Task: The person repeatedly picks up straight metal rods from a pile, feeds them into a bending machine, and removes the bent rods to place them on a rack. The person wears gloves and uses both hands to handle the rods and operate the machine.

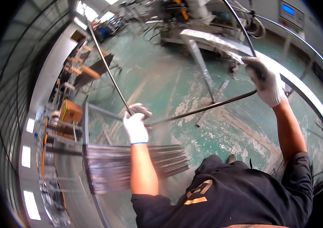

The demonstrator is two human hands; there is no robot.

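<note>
A thin metal rod (203,109), bent into a wide U, is held up in front of me. My left hand (135,123), in a white work glove, is closed around its left bend. From there one leg runs far up and to the left. My right hand (264,79), gloved likewise with dark, soiled fingers, grips the right bend, where the other leg rises toward the top edge. Below my left forearm a bundle of straight dark rods (112,163) lies on a metal rack (87,129), slightly blurred.
A light metal beam frame (241,47) stands on the right, in front of a machine (203,15). A control box (291,13) with a blue screen is at upper right. Cardboard boxes (72,112) and shelving line the left. The green floor (161,72) is worn.
</note>
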